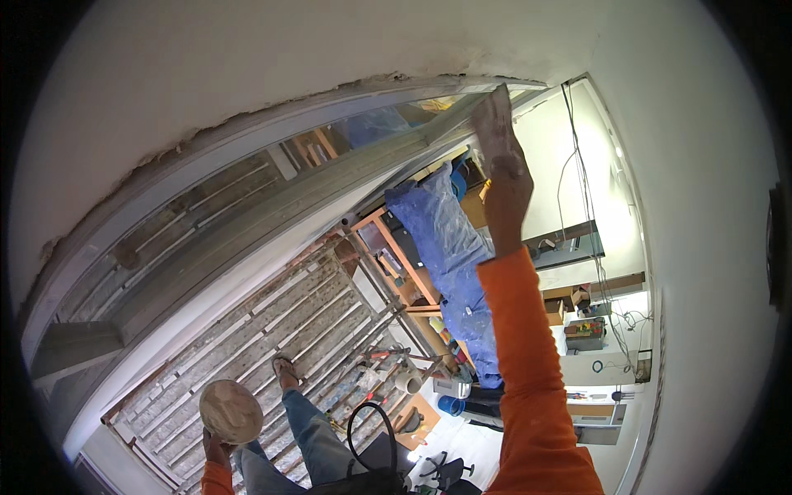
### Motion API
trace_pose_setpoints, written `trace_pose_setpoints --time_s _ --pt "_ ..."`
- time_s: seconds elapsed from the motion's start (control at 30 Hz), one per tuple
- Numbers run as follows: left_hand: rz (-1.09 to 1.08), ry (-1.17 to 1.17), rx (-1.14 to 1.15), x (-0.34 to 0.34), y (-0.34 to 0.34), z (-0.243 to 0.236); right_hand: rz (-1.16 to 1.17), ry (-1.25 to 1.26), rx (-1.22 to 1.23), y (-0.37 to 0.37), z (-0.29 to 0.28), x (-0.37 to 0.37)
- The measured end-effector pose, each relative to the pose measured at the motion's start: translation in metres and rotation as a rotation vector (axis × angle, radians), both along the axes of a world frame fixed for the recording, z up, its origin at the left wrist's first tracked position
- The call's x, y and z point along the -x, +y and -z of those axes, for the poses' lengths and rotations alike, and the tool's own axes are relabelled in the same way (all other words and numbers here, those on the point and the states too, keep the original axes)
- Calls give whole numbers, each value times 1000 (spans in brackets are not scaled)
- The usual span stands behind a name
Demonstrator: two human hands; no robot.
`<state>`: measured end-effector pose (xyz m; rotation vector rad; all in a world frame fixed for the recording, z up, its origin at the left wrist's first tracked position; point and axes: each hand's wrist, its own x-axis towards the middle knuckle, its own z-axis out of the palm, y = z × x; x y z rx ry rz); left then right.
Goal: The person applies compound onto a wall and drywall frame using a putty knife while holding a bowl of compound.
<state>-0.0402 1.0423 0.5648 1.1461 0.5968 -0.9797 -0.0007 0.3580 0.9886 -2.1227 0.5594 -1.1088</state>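
My left hand (217, 450), low at the left, is closed on the edge of a round bowl (232, 412) whose inside is smeared pale beige. My raised right hand (509, 171) is closed around a putty knife (493, 117), a flat, whitish-smeared blade somewhat blurred by motion. The blade's tip meets the right end of the long grey frame (297, 111) below the wall's rough, chipped plaster edge (206, 134). Both my sleeves are orange.
I stand on a slatted platform (272, 326) high above the room. Below are blue plastic sheeting (450, 264) over wooden shelves (402, 256), a blue bucket (450, 404) and an office chair (450, 472). Loose dark cables (582, 177) hang at the right, beside a pale wall (709, 247).
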Motion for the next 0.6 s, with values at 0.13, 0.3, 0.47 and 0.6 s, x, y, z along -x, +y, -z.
trace_pose_setpoints --time_s 0.13,0.3,0.47,0.6 --pt "26 42 -75 2 -4 9 162 139 617 -36 14 -41" --pt "-32 40 -56 1 -1 -5 112 377 338 -20 53 -4" --pt "-61 27 10 1 0 11 263 132 222 -59 -27 58" --pt "-24 51 -4 4 -2 23 294 256 582 -107 -105 43"
